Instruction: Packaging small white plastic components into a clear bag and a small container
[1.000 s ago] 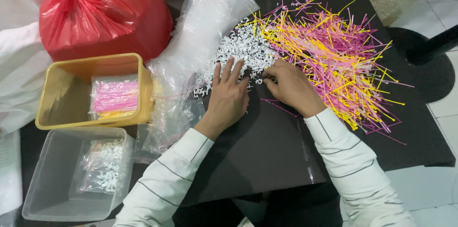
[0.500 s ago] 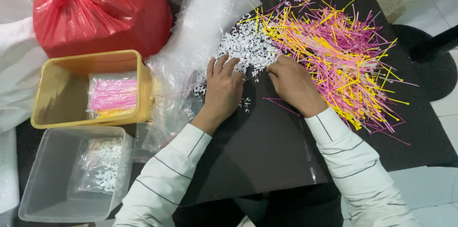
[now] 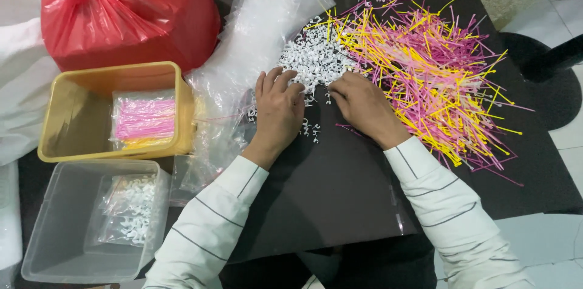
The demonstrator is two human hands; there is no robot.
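My left hand (image 3: 278, 110) rests palm down on the dark table (image 3: 328, 192), its fingertips at the near edge of a heap of small white plastic clips (image 3: 316, 58). My right hand (image 3: 363, 107) lies beside it, fingers curled toward the same heap; whether it pinches a clip is hidden. A few loose clips lie between the two hands. To the right spreads a wide pile of pink and yellow plastic sticks (image 3: 431, 76). Both sleeves are white with thin dark stripes.
Clear plastic bags (image 3: 255, 34) lie left of the heap. A yellow tub (image 3: 67, 125) holds a bag of pink and yellow sticks. A clear tub (image 3: 54, 234) holds a bag of white clips. A red bag (image 3: 127, 10) sits at the back left.
Both hands have shifted slightly within the near edge of the white clip heap; the view has moved a little. Nothing else has changed.
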